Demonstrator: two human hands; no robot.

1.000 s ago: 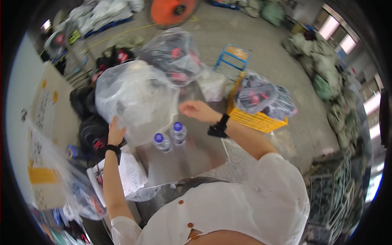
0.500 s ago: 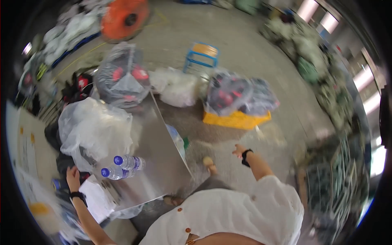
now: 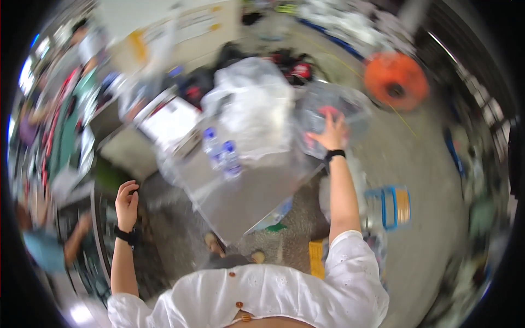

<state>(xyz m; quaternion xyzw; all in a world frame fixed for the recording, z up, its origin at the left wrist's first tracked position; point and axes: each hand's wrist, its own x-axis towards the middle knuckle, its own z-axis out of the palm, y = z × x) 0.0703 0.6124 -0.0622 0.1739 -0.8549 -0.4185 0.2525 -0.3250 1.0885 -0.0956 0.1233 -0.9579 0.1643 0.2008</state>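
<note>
At the right corner of the flat grey metal table (image 3: 229,205), a bulging clear plastic bag (image 3: 331,97) could be toppled if pushed outward by the right hand (image 3: 332,133), spread-fingered, contact unclear; the left hand (image 3: 127,202) is held half-curled.

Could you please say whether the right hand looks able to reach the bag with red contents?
Probably yes: the right hand is over the bag, fingers spread, and nothing visible blocks it.

White short-sleeved shirt (image 3: 279,290) (brown buttons (image 3: 239,304) down front), black wristbands (image 3: 334,155), dark trousers (image 3: 232,261).
</note>
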